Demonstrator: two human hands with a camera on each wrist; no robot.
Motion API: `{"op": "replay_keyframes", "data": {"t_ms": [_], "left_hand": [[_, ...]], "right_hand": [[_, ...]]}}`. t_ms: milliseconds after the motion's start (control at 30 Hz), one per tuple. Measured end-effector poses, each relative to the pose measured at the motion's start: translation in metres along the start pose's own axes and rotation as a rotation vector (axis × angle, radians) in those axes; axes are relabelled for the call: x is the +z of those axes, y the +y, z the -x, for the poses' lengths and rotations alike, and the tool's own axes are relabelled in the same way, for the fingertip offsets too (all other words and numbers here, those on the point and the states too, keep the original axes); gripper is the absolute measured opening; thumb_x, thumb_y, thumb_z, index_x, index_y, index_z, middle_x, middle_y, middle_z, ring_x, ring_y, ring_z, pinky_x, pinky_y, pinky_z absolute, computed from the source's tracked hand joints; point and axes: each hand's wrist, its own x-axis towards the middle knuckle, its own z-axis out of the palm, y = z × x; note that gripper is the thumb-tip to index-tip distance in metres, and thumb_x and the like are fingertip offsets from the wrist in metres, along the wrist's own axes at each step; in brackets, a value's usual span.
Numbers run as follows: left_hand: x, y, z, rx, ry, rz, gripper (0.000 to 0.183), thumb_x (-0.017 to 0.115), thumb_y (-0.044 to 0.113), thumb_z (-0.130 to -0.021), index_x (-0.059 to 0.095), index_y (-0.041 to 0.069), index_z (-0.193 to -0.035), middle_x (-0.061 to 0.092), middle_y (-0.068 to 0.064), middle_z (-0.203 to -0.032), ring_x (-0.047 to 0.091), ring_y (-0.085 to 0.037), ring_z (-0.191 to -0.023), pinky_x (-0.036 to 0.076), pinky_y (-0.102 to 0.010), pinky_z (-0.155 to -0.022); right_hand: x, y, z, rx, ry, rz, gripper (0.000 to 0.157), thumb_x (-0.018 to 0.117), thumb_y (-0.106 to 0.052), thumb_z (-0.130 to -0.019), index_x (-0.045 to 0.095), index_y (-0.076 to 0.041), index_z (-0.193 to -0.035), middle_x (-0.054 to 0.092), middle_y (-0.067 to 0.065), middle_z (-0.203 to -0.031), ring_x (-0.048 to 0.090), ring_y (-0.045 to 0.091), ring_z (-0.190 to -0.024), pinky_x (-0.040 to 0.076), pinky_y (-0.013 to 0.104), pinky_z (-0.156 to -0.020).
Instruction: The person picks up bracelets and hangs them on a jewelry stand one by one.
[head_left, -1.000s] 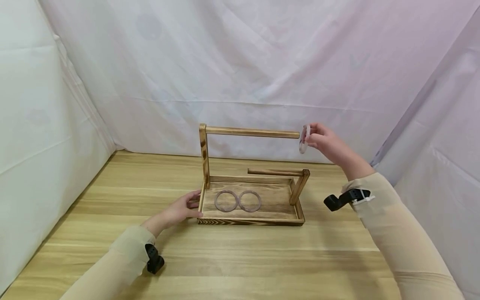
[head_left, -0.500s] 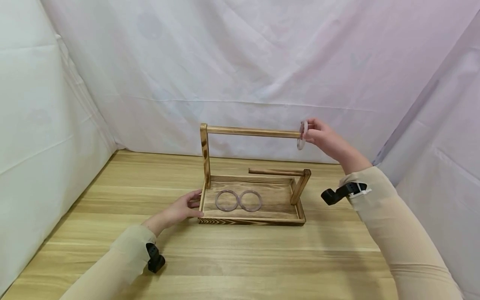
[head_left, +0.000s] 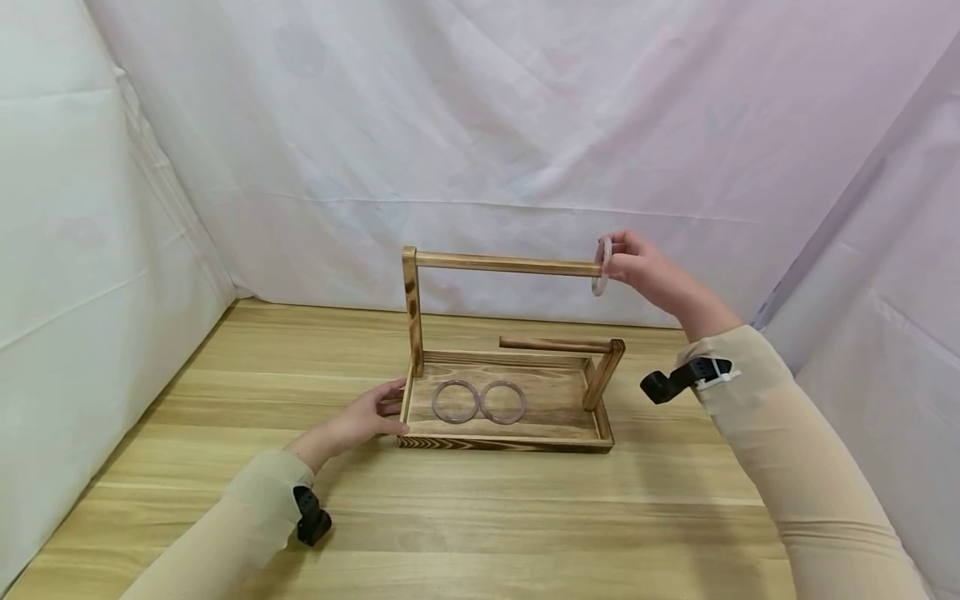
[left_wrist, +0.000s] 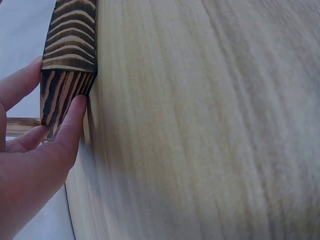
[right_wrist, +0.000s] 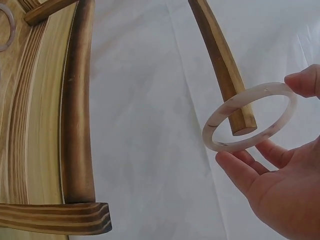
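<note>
My right hand point(head_left: 648, 271) pinches a pale, pink-tinged bangle point(right_wrist: 220, 117) between thumb and fingers. The bangle stands on edge at the free right end of the upper bar point(head_left: 510, 264) of a wooden bangle stand. In the right wrist view, the tip of that bar point(right_wrist: 244, 125) shows inside the ring's opening. My left hand point(head_left: 363, 421) grips the left end of the stand's tray point(head_left: 502, 445), thumb at the near corner. The left wrist view shows thumb and fingers around the tray's dark-grained corner point(left_wrist: 65, 92). Two mauve bangles point(head_left: 455, 402) lie side by side in the tray.
A lower bar point(head_left: 555, 344) runs leftward from a short post point(head_left: 603, 375) at the tray's right end. The tall left post point(head_left: 412, 312) carries the upper bar. White cloth point(head_left: 480, 125) hangs behind and on both sides of the wood-grain table point(head_left: 480, 517).
My right hand has moved the bangle slightly left, from just beyond the upper bar's tip to overlapping it. My left hand keeps its grip on the tray.
</note>
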Motion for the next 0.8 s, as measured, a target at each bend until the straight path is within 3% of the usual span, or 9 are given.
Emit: {"op": "replay_keyframes", "data": {"t_ms": [100,433,800], "left_hand": [[0.001,0.0,0.0,0.0,0.0,0.004,0.083,0.064,0.002,-0.085,0.011,-0.005,-0.148,0.025,-0.031,-0.148,0.031,-0.046,-0.133,0.041,-0.046,-0.104],[0.003,0.0,0.0,-0.006,0.001,0.0,0.081,0.063,0.003,-0.086,0.011,-0.004,-0.148,0.024,-0.03,-0.148,0.03,-0.046,-0.134,0.039,-0.047,-0.106],[0.004,-0.001,-0.001,-0.009,0.012,-0.009,0.082,0.065,0.003,-0.085,0.013,-0.004,-0.148,0.026,-0.03,-0.147,0.031,-0.046,-0.134,0.039,-0.048,-0.106]], "right_hand": [[0.001,-0.003,-0.001,0.001,-0.003,0.026,0.036,0.042,-0.005,-0.088,0.032,-0.001,-0.122,0.04,0.01,-0.111,0.048,0.012,-0.098,0.03,0.044,-0.108],[0.003,-0.009,-0.004,-0.014,-0.011,0.121,0.033,0.042,-0.008,-0.09,0.035,-0.004,-0.122,0.046,0.008,-0.105,0.055,0.015,-0.087,0.041,0.028,-0.088],[0.006,-0.013,-0.009,0.005,0.0,0.176,0.039,0.046,-0.011,-0.093,0.033,-0.001,-0.128,0.043,0.014,-0.118,0.048,0.015,-0.096,0.039,0.031,-0.085]]}}
